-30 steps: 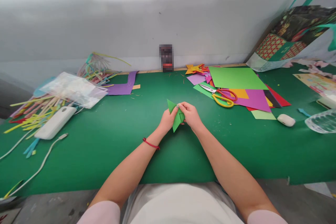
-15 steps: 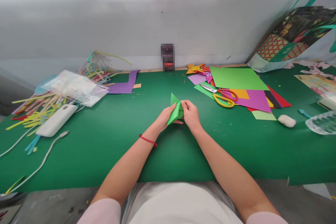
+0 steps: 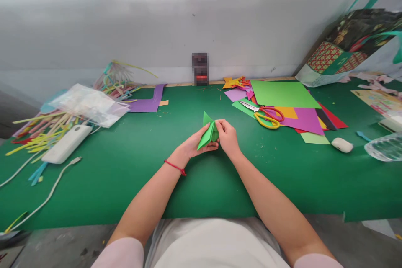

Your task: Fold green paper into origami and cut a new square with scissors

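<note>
A folded piece of light green paper (image 3: 207, 134) with pointed corners is held between both hands, a little above the dark green table cover (image 3: 132, 167). My left hand (image 3: 194, 145) lies under it, palm turned up, fingers curled round its lower side. My right hand (image 3: 227, 137) pinches the paper's right edge with thumb and fingers. A red cord circles my left wrist.
Coloured paper sheets (image 3: 284, 94) with red-and-yellow scissors (image 3: 265, 116) lie at the right back. A white power bank (image 3: 66, 144) with cable, a plastic bag (image 3: 88, 104) and paper strips (image 3: 37, 134) sit at left. A patterned bag (image 3: 348, 46), a white oval object (image 3: 342, 145) and a clear container (image 3: 385, 146) are at right.
The paper has been turned, its long point now aiming lower left instead of down. My left hand has rolled palm up beneath it. Both hands shifted slightly away from me.
</note>
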Available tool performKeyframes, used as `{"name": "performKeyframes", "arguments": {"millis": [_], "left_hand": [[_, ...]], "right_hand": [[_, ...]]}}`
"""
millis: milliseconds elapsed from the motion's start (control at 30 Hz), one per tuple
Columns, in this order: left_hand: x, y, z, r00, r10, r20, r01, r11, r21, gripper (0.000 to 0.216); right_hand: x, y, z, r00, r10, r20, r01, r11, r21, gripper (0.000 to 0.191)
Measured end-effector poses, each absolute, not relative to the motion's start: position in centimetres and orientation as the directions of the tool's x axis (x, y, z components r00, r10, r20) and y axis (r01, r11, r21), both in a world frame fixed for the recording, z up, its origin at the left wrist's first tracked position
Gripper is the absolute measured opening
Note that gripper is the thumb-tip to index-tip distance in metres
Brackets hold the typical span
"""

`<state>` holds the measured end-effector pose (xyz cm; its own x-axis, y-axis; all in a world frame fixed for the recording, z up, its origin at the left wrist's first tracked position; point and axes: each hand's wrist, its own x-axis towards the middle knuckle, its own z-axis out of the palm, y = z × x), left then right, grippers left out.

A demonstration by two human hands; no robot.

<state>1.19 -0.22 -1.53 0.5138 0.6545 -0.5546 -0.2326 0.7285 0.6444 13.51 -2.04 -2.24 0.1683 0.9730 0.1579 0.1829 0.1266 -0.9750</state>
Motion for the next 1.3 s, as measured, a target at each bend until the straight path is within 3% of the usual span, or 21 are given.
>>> {"name": "performKeyframes", "arguments": {"millis": [233,500,900,1067,1300], "left_hand": [[1.3,-0.2,-1.3,0.507,0.65,-0.566,-0.227,0.734,0.64,0.047],[0.9,0.0,-1.6,0.521,0.656,-0.546,-0.236,0.726,0.646,0.042],[1.2,-0.2,-2.0,0.476,0.715,-0.513,-0.259,0.671,0.695,0.032],[1.9,-0.4,-2.2,0.428,0.784,-0.449,-0.263,0.583,0.769,0.033],[1.8,0.1,-2.8,0.469,0.831,-0.3,-0.125,0.399,0.909,0.044]], "right_hand": [[13.9,-1.2,-2.4,0.065,0.998,-0.014,0.001,-0.014,-1.0,0.03],[14.9,-0.6,-2.4,-0.064,0.998,0.015,-0.096,0.009,-0.995,0.029],[14.7,-0.8,-2.6,-0.032,0.999,-0.003,-0.115,-0.006,-0.993,0.033],[14.4,-1.0,-2.5,-0.016,1.0,-0.024,-0.117,-0.026,-0.993,0.03],[13.9,-1.0,-2.7,-0.022,0.999,-0.047,-0.144,-0.05,-0.988,0.03]]}}
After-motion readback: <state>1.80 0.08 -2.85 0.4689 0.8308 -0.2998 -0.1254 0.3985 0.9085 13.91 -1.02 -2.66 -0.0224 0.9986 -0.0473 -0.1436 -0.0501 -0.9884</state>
